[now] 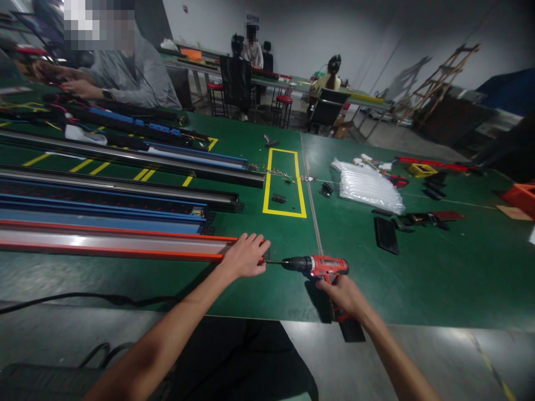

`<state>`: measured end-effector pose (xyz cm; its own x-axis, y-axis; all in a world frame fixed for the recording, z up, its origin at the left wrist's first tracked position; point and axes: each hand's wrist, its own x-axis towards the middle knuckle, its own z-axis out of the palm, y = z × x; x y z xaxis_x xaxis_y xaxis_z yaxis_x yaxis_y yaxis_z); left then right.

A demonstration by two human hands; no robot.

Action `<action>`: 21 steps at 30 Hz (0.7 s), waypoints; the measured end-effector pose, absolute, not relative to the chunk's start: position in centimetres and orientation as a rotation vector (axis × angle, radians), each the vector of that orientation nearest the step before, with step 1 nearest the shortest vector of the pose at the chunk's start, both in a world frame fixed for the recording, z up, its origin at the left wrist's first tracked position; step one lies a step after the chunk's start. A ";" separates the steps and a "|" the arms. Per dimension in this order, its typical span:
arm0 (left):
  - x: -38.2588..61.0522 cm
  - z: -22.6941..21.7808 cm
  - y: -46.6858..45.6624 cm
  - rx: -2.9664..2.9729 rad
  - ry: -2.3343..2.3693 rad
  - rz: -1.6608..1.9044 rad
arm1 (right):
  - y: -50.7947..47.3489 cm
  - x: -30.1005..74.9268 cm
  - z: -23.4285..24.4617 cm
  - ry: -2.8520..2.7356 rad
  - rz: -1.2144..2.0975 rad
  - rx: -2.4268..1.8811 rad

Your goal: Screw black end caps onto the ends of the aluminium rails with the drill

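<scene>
We had our left hand (246, 256) clasped over the right-hand end of an orange-edged rail (125, 245), fingers bent across its top; the rail stretched away from that hand to the left, out of view, along the near part of the green table (443, 284). Our right hand (345, 295) was wrapped round the handle of a red and black drill (328, 265), so the two hands were apart, with the drill's chuck and long bit (275, 262) between them. The drill lay level, pointing left, its bit in line with the rail; the tip ended right beside our left fingers, and we could not tell whether it touched the rail's end. The base of the drill showed past the table's near edge.

Just beyond the rail we had blue-edged rails (104, 210) lying roughly parallel, then a black rail (200, 196). Ahead of our hands, a yellow tape rectangle (284, 214) marked the table, with small metal parts (273, 172) strewn across it and a black part (279, 198) inside. A flat black piece (386, 234) lay beyond our right hand, near a plastic-wrapped bundle (370, 186).
</scene>
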<state>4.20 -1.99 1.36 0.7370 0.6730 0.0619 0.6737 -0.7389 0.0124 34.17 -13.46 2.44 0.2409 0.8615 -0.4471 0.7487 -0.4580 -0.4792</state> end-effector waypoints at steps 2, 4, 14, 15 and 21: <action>4.2 1.3 -2.0 -2.919 -1.133 -0.097 | -13.5 34.1 2.5 -1.523 1.015 -2.355; 4.2 1.3 -2.0 -2.925 -1.138 -0.095 | -13.5 34.1 2.5 -1.523 1.020 -2.355; 4.2 1.4 -2.0 -2.919 -1.139 -0.097 | -13.4 33.9 2.8 -1.515 1.047 -2.347; 4.2 1.4 -2.0 -2.917 -1.138 -0.096 | -13.4 33.9 2.8 -1.518 1.041 -2.347; 4.2 1.4 -2.0 -2.909 -1.138 -0.088 | -13.5 33.9 2.8 -1.534 1.027 -2.335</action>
<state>4.16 -1.97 1.44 0.7333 0.6774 0.0588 0.6784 -0.7347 0.0045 33.91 -13.47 2.79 0.2361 0.8596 -0.4531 0.7464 -0.4590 -0.4819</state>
